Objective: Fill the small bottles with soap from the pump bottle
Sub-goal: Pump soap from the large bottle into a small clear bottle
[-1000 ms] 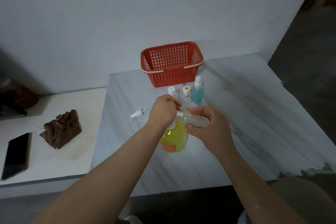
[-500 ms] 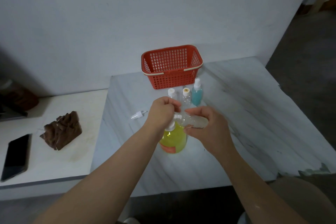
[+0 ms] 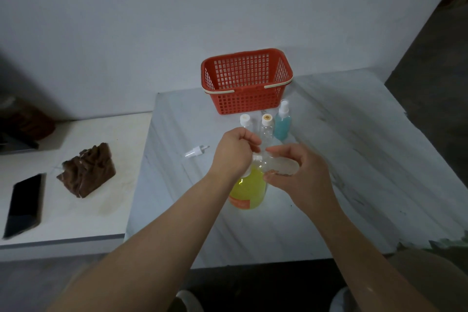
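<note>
A pump bottle (image 3: 249, 191) of yellow soap with an orange label stands on the marble table. My left hand (image 3: 234, 157) is curled over its white pump head, which is mostly hidden. My right hand (image 3: 301, 175) holds a small clear bottle (image 3: 277, 166) tilted on its side, its mouth at the pump spout. Behind my hands stand two small clear bottles with white caps (image 3: 245, 121) (image 3: 266, 125) and a small spray bottle of blue liquid (image 3: 282, 121).
A red plastic basket (image 3: 247, 81) sits at the back against the wall. A loose white spray cap (image 3: 196, 151) lies left of my hands on the marble table (image 3: 354, 159). On the lower white surface at left are a brown crumpled cloth (image 3: 88, 170) and a black phone (image 3: 24, 206).
Both hands stay on the pump bottle and the small clear bottle. The view has shifted slightly; my left hand sits a little higher on the pump.
</note>
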Tool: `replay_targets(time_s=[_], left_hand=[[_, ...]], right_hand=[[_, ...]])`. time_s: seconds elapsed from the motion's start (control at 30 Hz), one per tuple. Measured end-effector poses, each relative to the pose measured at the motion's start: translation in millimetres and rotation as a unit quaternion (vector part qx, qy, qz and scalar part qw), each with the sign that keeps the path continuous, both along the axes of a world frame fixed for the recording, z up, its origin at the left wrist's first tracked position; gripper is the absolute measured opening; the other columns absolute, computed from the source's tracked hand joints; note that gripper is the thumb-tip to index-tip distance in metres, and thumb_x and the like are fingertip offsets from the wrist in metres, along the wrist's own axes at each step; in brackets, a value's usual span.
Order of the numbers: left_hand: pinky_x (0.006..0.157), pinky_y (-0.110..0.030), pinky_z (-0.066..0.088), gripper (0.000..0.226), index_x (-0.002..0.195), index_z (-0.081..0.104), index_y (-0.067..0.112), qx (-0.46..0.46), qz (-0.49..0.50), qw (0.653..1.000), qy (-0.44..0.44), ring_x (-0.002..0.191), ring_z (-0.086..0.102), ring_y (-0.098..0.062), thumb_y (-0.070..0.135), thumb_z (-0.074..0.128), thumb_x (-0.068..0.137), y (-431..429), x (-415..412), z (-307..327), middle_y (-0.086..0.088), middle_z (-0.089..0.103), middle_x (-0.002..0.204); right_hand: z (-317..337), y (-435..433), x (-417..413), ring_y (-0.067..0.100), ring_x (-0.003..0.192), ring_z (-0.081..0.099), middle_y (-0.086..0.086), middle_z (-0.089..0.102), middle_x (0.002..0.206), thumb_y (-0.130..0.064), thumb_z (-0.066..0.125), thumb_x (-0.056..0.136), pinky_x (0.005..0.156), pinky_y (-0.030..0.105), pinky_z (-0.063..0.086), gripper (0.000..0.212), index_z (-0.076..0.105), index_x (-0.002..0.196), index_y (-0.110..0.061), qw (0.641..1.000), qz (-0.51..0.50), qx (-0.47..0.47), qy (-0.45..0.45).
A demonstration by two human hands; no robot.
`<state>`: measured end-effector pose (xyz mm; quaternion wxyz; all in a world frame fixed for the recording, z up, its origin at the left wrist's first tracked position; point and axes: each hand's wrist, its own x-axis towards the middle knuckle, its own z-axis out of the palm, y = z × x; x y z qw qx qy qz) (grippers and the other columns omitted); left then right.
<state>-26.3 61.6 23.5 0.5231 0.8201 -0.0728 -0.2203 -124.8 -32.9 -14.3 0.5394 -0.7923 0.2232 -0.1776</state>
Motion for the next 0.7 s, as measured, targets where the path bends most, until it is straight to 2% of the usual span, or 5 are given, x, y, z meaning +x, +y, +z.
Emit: replay_targets(time_s=[0.2, 0.4, 0.53, 0.6, 0.7], left_hand=[[0.084, -0.045, 0.053, 0.039, 0.07, 0.061, 0.012, 0.006, -0.004, 1.0, 0.016, 0.081, 0.061, -0.029, -0.01, 0.03, 0.076, -1.0, -0.3, 2.7, -0.012, 0.064, 0.075], [0.071, -0.031, 0.05, 0.03, 0.081, 0.058, 0.012, -0.017, 0.02, 0.999, 0.047, 0.068, 0.059, -0.018, -0.007, 0.035, 0.083, -0.7, -0.6, 9.1, -0.006, 0.064, 0.072], [0.042, -0.015, 0.046, 0.023, 0.095, 0.053, 0.004, -0.066, 0.044, 0.994, 0.081, 0.061, 0.052, -0.015, -0.01, 0.036, 0.087, 3.1, -3.5, 22.4, -0.013, 0.06, 0.08], [0.046, -0.018, 0.047, 0.023, 0.096, 0.053, 0.005, -0.066, 0.044, 0.993, 0.082, 0.062, 0.053, -0.014, -0.009, 0.038, 0.087, 4.7, -4.2, 24.0, -0.012, 0.06, 0.08], [0.062, -0.025, 0.043, 0.027, 0.093, 0.055, 0.011, -0.023, 0.02, 0.998, 0.052, 0.07, 0.056, -0.018, -0.008, 0.039, 0.082, 5.4, -7.8, 19.1, -0.011, 0.065, 0.086]], right_hand=[[3.8, 1.8, -3.1, 0.006, 0.092, 0.061, -0.012, 0.066, 0.096, -0.007, 0.082, 0.061, 0.079, 0.026, 0.05, 0.046, 0.065, 0.092, -0.036, 1.0, -0.002, 0.002, -0.002], [10.2, 1.9, -4.5, 0.008, 0.091, 0.063, -0.01, 0.067, 0.096, -0.007, 0.083, 0.06, 0.078, 0.026, 0.049, 0.046, 0.062, 0.086, -0.04, 1.0, -0.004, -0.002, -0.009], [11.6, 2.8, -5.2, 0.007, 0.093, 0.062, -0.01, 0.067, 0.097, -0.009, 0.083, 0.06, 0.078, 0.022, 0.048, 0.045, 0.064, 0.092, -0.035, 1.0, -0.005, -0.003, -0.005], [13.6, 3.6, -6.2, 0.005, 0.093, 0.061, -0.011, 0.067, 0.097, -0.008, 0.083, 0.061, 0.077, 0.018, 0.045, 0.045, 0.064, 0.092, -0.035, 1.0, -0.007, -0.004, -0.005], [16.3, 4.2, -6.7, 0.005, 0.092, 0.061, -0.012, 0.066, 0.096, -0.008, 0.083, 0.061, 0.074, 0.015, 0.043, 0.046, 0.063, 0.091, -0.036, 1.0, -0.009, -0.009, -0.002]])
